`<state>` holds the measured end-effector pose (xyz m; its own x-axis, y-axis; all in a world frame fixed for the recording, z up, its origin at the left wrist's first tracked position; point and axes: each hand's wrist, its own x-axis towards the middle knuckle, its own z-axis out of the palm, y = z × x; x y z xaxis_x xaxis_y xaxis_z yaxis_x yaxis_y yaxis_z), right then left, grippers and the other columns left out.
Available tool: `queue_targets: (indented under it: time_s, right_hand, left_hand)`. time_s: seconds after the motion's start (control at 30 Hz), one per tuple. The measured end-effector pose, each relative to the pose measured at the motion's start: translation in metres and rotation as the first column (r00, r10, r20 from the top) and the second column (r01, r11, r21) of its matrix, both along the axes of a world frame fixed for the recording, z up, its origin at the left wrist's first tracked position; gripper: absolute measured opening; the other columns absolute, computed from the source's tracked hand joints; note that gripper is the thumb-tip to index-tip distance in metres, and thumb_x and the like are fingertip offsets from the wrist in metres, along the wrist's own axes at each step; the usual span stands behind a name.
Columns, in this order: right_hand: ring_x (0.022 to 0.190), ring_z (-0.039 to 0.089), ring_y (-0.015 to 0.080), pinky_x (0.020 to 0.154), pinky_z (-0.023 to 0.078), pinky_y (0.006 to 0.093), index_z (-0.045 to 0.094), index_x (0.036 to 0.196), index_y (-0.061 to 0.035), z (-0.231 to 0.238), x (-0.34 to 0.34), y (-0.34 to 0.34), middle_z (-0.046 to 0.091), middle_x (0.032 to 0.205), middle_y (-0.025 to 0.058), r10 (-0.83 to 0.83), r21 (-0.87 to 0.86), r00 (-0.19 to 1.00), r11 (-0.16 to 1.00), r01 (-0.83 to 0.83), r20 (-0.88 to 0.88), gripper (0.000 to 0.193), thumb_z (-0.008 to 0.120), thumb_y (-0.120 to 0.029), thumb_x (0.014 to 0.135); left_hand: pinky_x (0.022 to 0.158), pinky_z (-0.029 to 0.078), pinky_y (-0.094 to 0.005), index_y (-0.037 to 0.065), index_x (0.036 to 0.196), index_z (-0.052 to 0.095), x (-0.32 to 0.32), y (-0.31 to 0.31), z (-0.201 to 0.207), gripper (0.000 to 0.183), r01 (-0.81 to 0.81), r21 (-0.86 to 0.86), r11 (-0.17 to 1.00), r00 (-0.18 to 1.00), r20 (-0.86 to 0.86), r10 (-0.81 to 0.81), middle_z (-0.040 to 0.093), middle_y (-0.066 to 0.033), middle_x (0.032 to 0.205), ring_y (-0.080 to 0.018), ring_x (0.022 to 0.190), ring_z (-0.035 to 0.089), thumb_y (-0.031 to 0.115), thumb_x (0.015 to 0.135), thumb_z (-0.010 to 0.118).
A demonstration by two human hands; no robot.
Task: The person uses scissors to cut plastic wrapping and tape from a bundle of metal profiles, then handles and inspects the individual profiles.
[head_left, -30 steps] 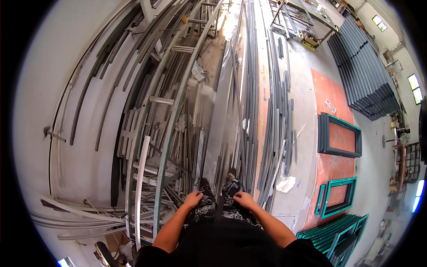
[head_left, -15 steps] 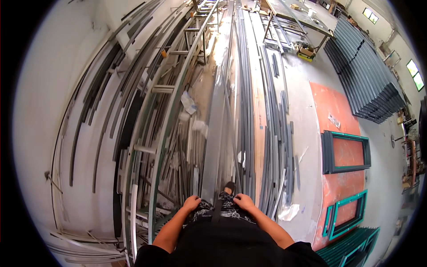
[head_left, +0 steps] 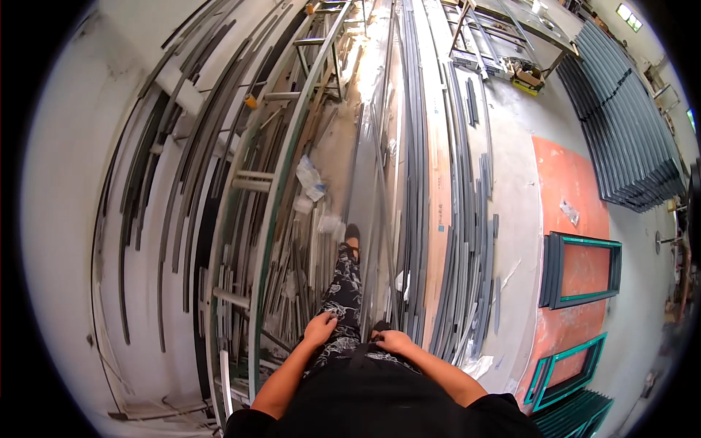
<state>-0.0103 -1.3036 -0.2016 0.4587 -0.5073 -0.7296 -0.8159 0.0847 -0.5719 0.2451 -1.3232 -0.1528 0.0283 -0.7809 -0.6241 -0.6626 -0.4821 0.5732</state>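
Observation:
My left hand (head_left: 320, 328) is closed, its fingers pinching the dark patterned trousers (head_left: 341, 292) at my left thigh. My right hand (head_left: 393, 341) is closed too, its curled fingers at the cloth over my right thigh; the fingertips are partly hidden. My left leg is stretched forward, its shoe (head_left: 353, 235) on the narrow walkway between long metal profiles. The right shoe (head_left: 380, 328) shows just behind the right hand.
On the left stands a long green metal rack (head_left: 272, 212), with profiles along the wall. Grey profiles (head_left: 416, 190) and a pale wooden board (head_left: 438, 182) run alongside on the right. Beyond them are an orange sheet (head_left: 566, 168), green-edged frames (head_left: 584, 270), a frame stack (head_left: 621, 124) and a workbench (head_left: 533, 33).
My left leg has swung forward into view. The right hand has shifted slightly lower in the picture. The surroundings on the right have slid rightward as my view turned a little left.

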Motion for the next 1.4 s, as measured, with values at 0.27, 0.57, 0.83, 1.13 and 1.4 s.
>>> queue_targets:
  time_s: [0.27,0.57,0.83,1.13,1.4]
  right_hand:
    - [0.09,0.059,0.0348,0.077,0.046,0.0423,0.062,0.095,-0.0068,0.016,0.004,-0.143,0.063,0.092,0.0175,-0.153,0.027,0.972,0.987,0.16,-0.177,0.036,0.057,-0.038,0.077]
    - [0.081,0.061,0.0339,0.07,0.048,0.0441,0.061,0.087,-0.0074,0.078,0.019,-0.262,0.064,0.082,0.0156,-0.349,-0.202,0.927,0.926,0.32,-0.133,0.027,0.057,-0.033,0.078]
    - [0.073,0.062,0.0328,0.063,0.049,0.045,0.061,0.081,-0.0081,0.1,-0.013,-0.357,0.064,0.076,0.0148,-0.493,-0.365,0.87,0.816,0.449,-0.03,0.022,0.056,-0.03,0.078]
    - [0.073,0.061,0.0338,0.064,0.048,0.0459,0.061,0.08,-0.0064,0.063,-0.129,-0.449,0.063,0.075,0.0153,-0.497,-0.428,0.868,0.785,0.447,-0.005,0.022,0.057,-0.027,0.076]
    - [0.082,0.061,0.032,0.071,0.047,0.0432,0.062,0.09,-0.0098,0.071,-0.29,-0.547,0.064,0.083,0.0144,-0.646,-0.151,0.76,0.76,0.632,-0.071,0.025,0.059,-0.032,0.078]
  left_hand:
    - [0.08,0.044,-0.0392,0.005,0.1,0.06,0.0,-0.202,-0.007,0.034,0.124,0.013,0.992,0.982,-0.143,-0.121,0.062,-0.0174,0.097,-0.0337,0.094,0.058,0.033,0.083,0.052]
    - [0.081,0.044,-0.0382,0.003,0.097,0.061,0.014,-0.31,-0.018,0.033,0.238,0.088,0.967,0.964,-0.141,-0.225,0.062,-0.0178,0.096,-0.0337,0.094,0.058,0.031,0.081,0.054]
    - [0.083,0.043,-0.0374,0.002,0.098,0.062,-0.005,-0.385,-0.021,0.036,0.251,0.172,0.953,0.968,-0.052,-0.245,0.062,-0.0192,0.096,-0.0329,0.096,0.057,0.032,0.08,0.055]
    - [0.085,0.043,-0.0378,0.003,0.098,0.063,-0.114,-0.51,-0.047,0.038,0.353,0.245,0.903,0.93,0.012,-0.367,0.062,-0.0187,0.1,-0.0333,0.099,0.056,0.034,0.079,0.053]
    - [0.076,0.046,-0.0423,0.008,0.097,0.061,-0.299,-0.643,-0.006,0.032,0.524,0.023,0.851,0.849,0.064,-0.525,0.063,-0.018,0.089,-0.0344,0.088,0.059,0.035,0.08,0.055]
